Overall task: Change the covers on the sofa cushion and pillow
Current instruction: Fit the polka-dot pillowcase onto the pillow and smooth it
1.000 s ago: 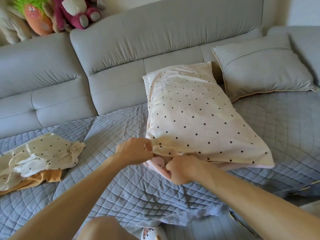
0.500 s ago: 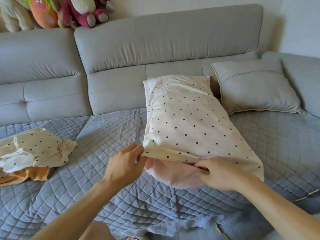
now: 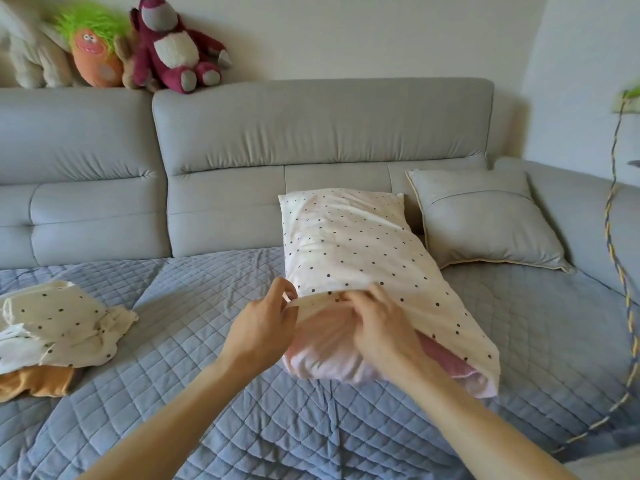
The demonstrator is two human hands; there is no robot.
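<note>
A pillow in a cream cover with dark dots [image 3: 360,244] lies lengthwise on the quilted sofa seat [image 3: 194,306], its far end against the backrest. The pink inner pillow [image 3: 322,355] bulges out of the cover's open near end. My left hand [image 3: 263,330] pinches the left corner of the cover's hem. My right hand [image 3: 377,323] grips the hem's top edge over the pink pillow. A grey sofa cushion [image 3: 485,223] leans on the backrest to the right.
A crumpled dotted cover [image 3: 59,323] lies over an orange cloth [image 3: 41,379] at the left of the seat. Plush toys [image 3: 166,46] sit on top of the backrest. A braided cord [image 3: 620,271] hangs along the right side.
The view tilted up. More of the pink inner pillow now shows at the open end. My right hand moved from below the hem to its top edge; my left hand kept the corner.
</note>
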